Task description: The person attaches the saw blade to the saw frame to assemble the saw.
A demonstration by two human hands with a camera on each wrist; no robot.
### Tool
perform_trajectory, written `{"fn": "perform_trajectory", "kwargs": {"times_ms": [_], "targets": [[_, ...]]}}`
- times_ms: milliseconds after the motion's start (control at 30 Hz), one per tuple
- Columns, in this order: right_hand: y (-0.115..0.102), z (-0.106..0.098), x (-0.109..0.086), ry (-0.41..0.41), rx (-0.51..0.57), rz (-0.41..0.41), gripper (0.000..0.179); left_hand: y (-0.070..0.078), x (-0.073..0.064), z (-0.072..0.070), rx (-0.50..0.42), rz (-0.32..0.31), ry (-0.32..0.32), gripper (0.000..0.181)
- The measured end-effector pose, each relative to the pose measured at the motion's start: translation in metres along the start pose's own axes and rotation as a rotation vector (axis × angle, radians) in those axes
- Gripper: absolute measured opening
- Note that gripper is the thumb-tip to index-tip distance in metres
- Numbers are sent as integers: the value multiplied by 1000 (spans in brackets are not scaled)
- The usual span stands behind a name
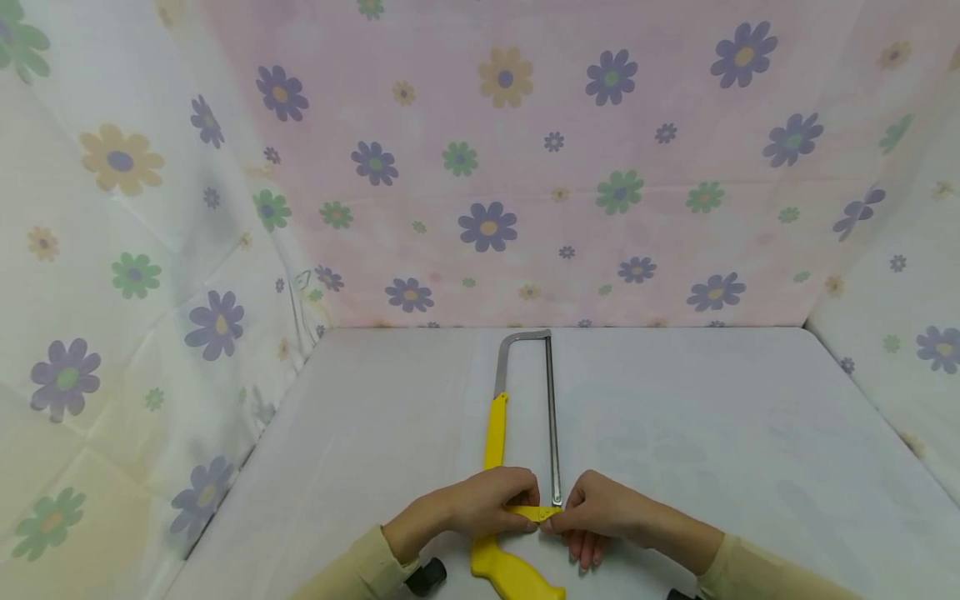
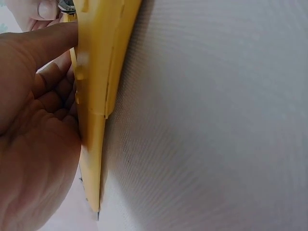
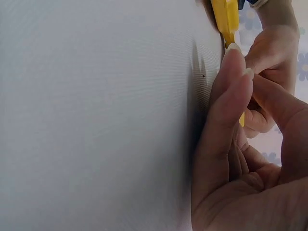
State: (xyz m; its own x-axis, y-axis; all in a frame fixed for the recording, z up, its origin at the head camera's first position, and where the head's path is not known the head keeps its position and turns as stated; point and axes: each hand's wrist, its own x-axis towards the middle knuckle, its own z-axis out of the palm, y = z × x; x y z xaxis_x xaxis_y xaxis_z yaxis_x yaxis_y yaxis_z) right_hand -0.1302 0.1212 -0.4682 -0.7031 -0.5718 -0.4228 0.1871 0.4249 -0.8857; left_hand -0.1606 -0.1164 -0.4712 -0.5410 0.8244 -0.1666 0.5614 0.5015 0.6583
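Observation:
A hacksaw with a yellow handle (image 1: 517, 575), a yellow and grey frame (image 1: 496, 433) and a thin dark blade (image 1: 552, 417) lies on the white table, its far end pointing away from me. My left hand (image 1: 491, 500) reaches over the frame and pinches its short yellow front arm (image 1: 528, 512) between thumb and fingers. At the tip of that arm, by the blade's near end, my right hand (image 1: 603, 508) pinches a small part that its fingertips hide. In the left wrist view, the yellow frame (image 2: 94, 96) stands close against my left palm.
The white table top (image 1: 675, 433) spreads around the saw. Flowered cloth (image 1: 487, 167) hangs behind the table and along both sides. A black object (image 1: 426, 577) sits by the left wrist, and another dark edge shows beneath the right sleeve.

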Motion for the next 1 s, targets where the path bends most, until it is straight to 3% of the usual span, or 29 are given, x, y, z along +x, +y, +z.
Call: {"fn": "perform_trajectory", "kwargs": {"times_ms": [133,267,633,733,933,1000], "targets": [[-1,1,2,0,6,25,34,-8,1,3,0,23,6,13],[0,-1,4,-50,22,26,27,-19,3,7,-9,62,11,14],[-1,-16,1,-220,54,-27,29,-5,0,-1,-38,14,-28,12],[-2,-18,1,-241,58,-38,29,-16,4,3,-24,37,-26,14],[-3,-20,2,-279,55,-59,27,-59,17,23,-35,81,-20,17],[-3,-20,3,-279,45,-68,28,-66,19,28,-22,73,-22,17]]}}
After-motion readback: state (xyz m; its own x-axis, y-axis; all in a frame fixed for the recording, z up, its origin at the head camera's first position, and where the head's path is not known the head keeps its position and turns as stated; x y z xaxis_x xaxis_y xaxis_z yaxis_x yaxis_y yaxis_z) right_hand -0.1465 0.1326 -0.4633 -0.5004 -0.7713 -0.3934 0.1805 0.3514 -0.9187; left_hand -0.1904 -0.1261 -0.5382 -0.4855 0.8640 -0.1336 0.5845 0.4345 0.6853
